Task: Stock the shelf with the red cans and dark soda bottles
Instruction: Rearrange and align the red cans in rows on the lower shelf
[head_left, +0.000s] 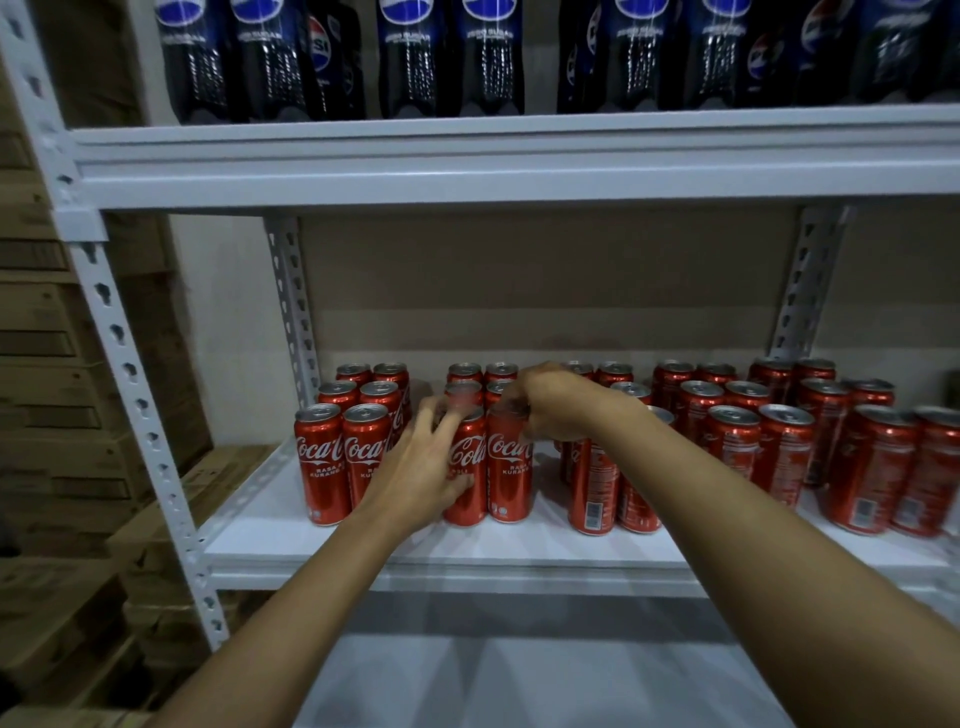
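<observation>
You face a white metal shelf unit (467, 171). On its middle shelf board (415, 540) stand slim red Coca-Cola cans (727, 415) in two-wide blocks running front to back, with narrow gaps between blocks. Both your bare arms reach in toward the second block from the left. Your left hand (421, 467) lies against the side of that block's front left can (467, 467), fingers spread and only slightly bent, thumb low across its label. Your right hand (550, 405) comes from above, fingers curled down over the top of the front right can (509, 467); motion blur hides how firmly it grips. On the shelf above, dark Pepsi bottles (488, 57) stand in a row, upright. Brown cardboard boxes (57, 395) are stacked to the left of the unit.
</observation>
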